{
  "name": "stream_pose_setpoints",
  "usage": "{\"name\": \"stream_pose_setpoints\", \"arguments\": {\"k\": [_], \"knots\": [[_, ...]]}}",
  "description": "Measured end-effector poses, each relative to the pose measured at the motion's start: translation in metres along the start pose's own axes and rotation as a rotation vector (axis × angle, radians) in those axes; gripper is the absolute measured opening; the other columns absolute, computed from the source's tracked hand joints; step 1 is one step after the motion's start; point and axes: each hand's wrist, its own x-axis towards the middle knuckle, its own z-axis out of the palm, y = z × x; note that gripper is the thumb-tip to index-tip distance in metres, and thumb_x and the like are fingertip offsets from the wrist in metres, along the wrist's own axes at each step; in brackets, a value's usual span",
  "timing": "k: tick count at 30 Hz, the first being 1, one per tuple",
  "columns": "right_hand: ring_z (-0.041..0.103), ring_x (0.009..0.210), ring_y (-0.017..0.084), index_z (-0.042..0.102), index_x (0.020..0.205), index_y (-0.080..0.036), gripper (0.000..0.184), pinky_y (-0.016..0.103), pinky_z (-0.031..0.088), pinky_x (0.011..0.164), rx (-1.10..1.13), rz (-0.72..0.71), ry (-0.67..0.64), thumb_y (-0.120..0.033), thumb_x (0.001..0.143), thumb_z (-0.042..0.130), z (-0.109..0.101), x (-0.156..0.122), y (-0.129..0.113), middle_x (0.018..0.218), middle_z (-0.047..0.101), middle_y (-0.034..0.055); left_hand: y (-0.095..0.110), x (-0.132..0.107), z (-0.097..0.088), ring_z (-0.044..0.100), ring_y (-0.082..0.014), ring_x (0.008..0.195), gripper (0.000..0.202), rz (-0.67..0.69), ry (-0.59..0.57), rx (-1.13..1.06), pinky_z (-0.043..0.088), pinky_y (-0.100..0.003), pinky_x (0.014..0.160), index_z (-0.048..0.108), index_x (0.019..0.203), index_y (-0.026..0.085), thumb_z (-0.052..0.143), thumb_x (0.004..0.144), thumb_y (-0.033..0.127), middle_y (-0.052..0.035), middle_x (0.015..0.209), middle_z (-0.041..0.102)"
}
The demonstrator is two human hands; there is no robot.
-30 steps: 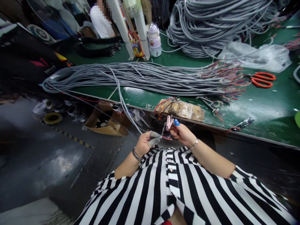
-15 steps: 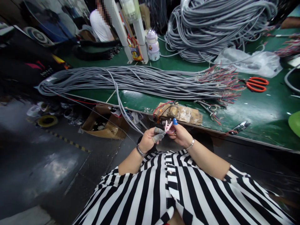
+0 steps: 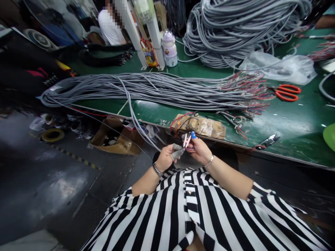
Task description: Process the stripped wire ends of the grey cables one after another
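My left hand [image 3: 166, 157], with grey covers on its thumb and finger, is closed round the end of a grey cable [image 3: 140, 127] that runs down from the bundle on the bench. My right hand [image 3: 201, 150], a blue cover on its thumb tip, meets it at the cable's end and is closed on thin coloured wires [image 3: 190, 149]. A pink clip [image 3: 186, 140] stands up between the two hands, beside the right thumb. Whether it grips the wires is too small to tell. Both hands are just off the bench's front edge, near a taped cardboard piece [image 3: 209, 128].
A long bundle of grey cables [image 3: 157, 89] with stripped ends lies along the green bench [image 3: 295, 136]. Orange-handled scissors [image 3: 288, 92], a cutting tool [image 3: 269, 141], a plastic bag [image 3: 280, 69], a bottle [image 3: 170, 48] and a big cable coil [image 3: 209, 35] surround it. An open carton [image 3: 117, 139] sits below.
My right hand has shifted slightly left towards my left hand, and the pink clip has moved with it. My left hand keeps its hold on the cable end.
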Motion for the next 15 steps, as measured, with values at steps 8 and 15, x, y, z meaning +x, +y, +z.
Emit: {"name": "stream_pose_setpoints", "arguments": {"k": [8,15], "knots": [[0.029,0.042,0.004,0.057,0.079,-0.016,0.057,0.014,0.011,0.034,0.088,0.118,-0.048,-0.073,0.074,0.062,-0.013,-0.006,0.007,0.06,0.052,-0.0022,-0.002,-0.006,-0.005,0.042,-0.003,0.037,0.048,0.0,-0.057,0.026,0.03,-0.016,0.037,0.063,0.082,0.012,0.076,0.069,0.056,0.0038,0.054,0.057],[0.028,0.044,0.003,0.05,0.077,-0.017,0.055,0.012,0.011,0.035,0.127,0.188,-0.063,-0.07,0.073,0.066,-0.028,-0.014,0.01,0.069,0.056,-0.0009,-0.007,-0.034,-0.021,0.043,-0.0036,0.04,0.046,-0.013,-0.131,0.103,0.034,-0.016,0.04,0.065,0.079,0.011,0.075,0.071,0.055,0.0025,0.054,0.055]]}}
